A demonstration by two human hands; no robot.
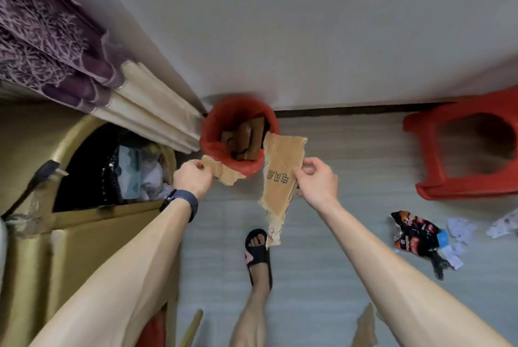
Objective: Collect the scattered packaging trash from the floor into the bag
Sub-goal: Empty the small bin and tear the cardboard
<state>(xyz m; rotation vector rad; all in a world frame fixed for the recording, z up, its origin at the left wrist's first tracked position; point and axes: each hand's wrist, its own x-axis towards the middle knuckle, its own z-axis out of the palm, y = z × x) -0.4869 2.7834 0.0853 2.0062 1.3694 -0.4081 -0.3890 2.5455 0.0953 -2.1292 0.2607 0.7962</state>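
A red bag [213,136] stands open in the corner by the wall, with brown cardboard pieces inside. My left hand [192,178] pinches a small torn cardboard scrap [224,172] at the bag's near rim. My right hand [316,181] grips a long torn cardboard strip [280,178] with printed characters; the strip hangs down beside the bag. On the floor to the right lie a black and red snack wrapper [417,237] and crumpled white paper bits [459,230]. Another cardboard scrap [365,327] lies near the bottom edge.
A red plastic stool [426,156] lies on its side at the right. A gold cardboard box [78,234] with clutter fills the left, below a purple and cream curtain [84,66]. My sandalled foot [259,254] stands on the grey floor below the strip.
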